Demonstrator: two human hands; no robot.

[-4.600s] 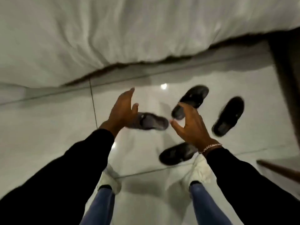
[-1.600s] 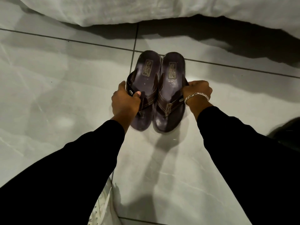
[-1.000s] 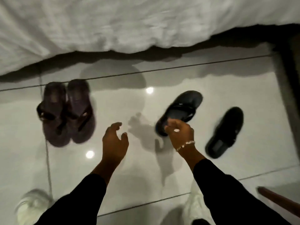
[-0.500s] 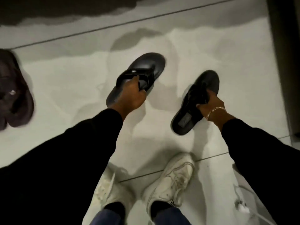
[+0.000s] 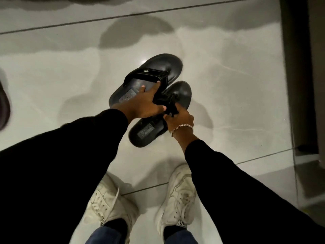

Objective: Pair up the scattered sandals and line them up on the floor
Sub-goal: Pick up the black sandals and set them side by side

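Head cam: a brown sandal (image 5: 3, 104) pokes in at the far left of the tiled floor (image 5: 52, 71). Our left hand (image 5: 140, 106) grips one black sandal (image 5: 154, 74), our right hand (image 5: 179, 118) grips its mate (image 5: 177, 94), touching, above our white sneakers (image 5: 177, 196).

Both arms extended forward; left hand (image 5: 140, 105) and right hand (image 5: 180, 118) side by side, fingers clenched.
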